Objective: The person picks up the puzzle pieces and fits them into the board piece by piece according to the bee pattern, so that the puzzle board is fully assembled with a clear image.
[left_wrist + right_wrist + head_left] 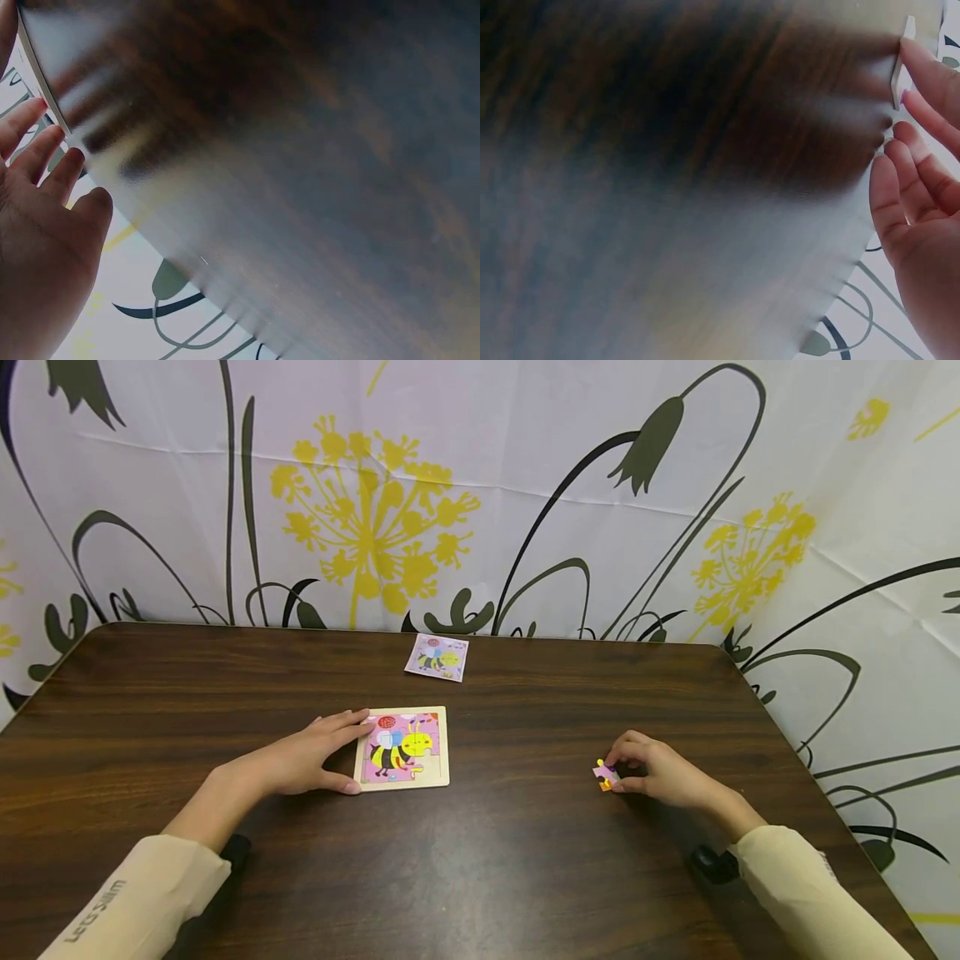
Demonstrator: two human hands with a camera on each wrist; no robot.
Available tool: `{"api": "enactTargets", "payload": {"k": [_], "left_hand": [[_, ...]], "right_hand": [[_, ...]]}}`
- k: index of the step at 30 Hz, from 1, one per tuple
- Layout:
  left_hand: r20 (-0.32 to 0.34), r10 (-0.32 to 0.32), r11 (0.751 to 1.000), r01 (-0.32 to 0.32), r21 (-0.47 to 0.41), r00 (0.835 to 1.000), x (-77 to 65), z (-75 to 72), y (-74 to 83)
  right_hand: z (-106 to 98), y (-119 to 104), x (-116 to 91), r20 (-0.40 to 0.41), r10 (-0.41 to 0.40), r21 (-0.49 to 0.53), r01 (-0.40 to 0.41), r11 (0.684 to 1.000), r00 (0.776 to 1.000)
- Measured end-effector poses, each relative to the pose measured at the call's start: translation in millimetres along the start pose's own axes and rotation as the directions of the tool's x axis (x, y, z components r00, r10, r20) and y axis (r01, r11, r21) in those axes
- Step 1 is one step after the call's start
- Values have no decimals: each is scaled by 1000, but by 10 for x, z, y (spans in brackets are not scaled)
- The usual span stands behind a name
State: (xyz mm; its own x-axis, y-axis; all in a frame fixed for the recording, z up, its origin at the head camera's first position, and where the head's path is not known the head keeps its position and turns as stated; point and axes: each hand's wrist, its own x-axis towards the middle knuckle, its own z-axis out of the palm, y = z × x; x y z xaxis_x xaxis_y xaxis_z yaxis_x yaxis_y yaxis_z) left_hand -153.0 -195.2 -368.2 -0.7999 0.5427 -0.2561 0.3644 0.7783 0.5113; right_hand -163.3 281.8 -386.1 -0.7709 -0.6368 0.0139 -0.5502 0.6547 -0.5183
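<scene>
A square wooden tray puzzle (447, 747) with a bee picture lies on the table; bare wood shows in its lower right corner. My left hand (311, 756) rests at its left side, fingertips on the upper left part and thumb at the lower left corner. In the left wrist view the left hand (45, 217) has its fingers extended and slightly bent. Off to the right, my right hand (656, 770) pinches a pink and yellow puzzle piece (605, 774) between thumb and forefinger. In the right wrist view that puzzle piece (902, 66) appears edge-on at the fingertips of the right hand (922, 202).
A small paper card (437, 658) with the same bee picture lies near the back edge of the dark brown wooden table (517, 868). Behind the table hangs a white cloth (517, 460) printed with yellow and grey-green flowers.
</scene>
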Motion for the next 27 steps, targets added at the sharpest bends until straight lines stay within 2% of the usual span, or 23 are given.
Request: {"api": "enactTargets", "payload": {"k": [9, 18, 27], "left_hand": [[6, -1, 1000, 1, -3, 1000, 2, 7, -14], [-4, 14, 1000, -14, -1, 1000, -6, -3, 7], [-8, -7, 1000, 7, 10, 1000, -10, 11, 11]], "right_hand": [[49, 28, -29, -75, -44, -54, 40, 998, 996], [37, 23, -50, -62, -43, -70, 39, 997, 997], [84, 67, -54, -94, -123, -98, 114, 989, 988]]}}
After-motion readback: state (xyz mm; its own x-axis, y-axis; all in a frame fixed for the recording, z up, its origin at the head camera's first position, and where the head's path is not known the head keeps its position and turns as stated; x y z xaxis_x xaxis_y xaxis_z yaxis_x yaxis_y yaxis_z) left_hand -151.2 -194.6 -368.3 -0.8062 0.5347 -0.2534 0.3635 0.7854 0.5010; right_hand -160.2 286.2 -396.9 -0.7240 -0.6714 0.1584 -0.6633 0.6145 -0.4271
